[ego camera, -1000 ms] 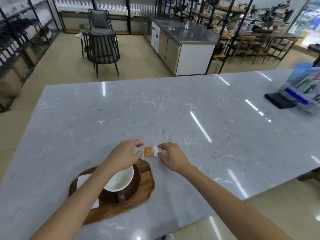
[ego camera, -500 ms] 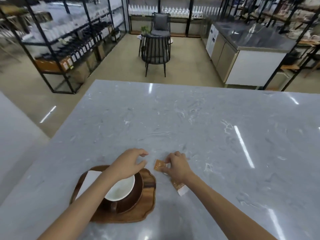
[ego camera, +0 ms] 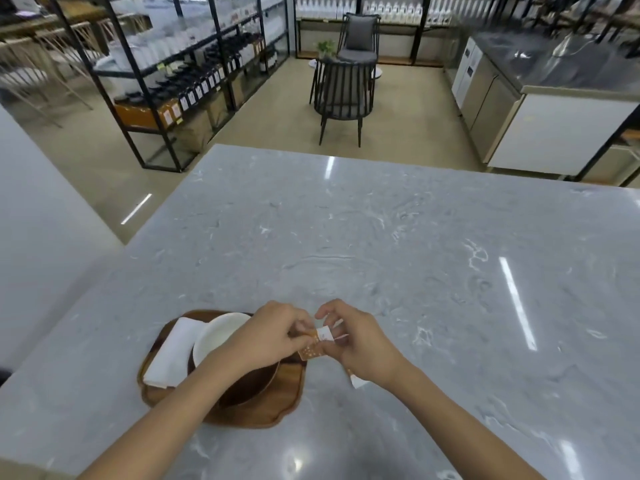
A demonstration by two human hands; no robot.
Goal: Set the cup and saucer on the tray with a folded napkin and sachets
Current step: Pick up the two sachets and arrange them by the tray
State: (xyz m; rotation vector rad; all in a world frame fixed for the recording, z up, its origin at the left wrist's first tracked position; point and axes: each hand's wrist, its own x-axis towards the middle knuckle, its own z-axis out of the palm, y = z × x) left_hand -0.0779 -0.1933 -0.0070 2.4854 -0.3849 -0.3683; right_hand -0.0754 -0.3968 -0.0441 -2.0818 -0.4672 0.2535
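Your two forearms are reaching in from the near edge of a grey marble table (ego camera: pixel 381 244). Nearest to you, toward the near left corner, a wooden tray (ego camera: pixel 277 396) is sitting on the table. A dark brown saucer (ego camera: pixel 252 386) is resting on the tray, and a white cup (ego camera: pixel 216 336) is standing on the saucer, partly hidden by your left wrist. A folded white napkin (ego camera: pixel 171 353) is lying on the tray's left side, just beside the cup.

Your left hand (ego camera: pixel 263 336) is hovering over the tray's far right edge, its fingers curled and pinching one end of an orange sachet (ego camera: pixel 311 351) with a white end. Your right hand (ego camera: pixel 360 341) is meeting it just right of the tray, thumb and fingers pinching the sachet's white end. Both hands are holding the sachet above the tray's right edge; whether it is touching the tray cannot be told.

A white sachet corner (ego camera: pixel 356 381) is peeking out from under your right wrist; whether your hand is holding it or it is lying on the table cannot be told.

Beyond the table's far edge, a dark slatted chair (ego camera: pixel 343 88) is standing on the beige floor. Black metal shelving (ego camera: pixel 194 81) with bottles is lining the far left, and a steel counter (ego camera: pixel 554 81) is standing at the far right.
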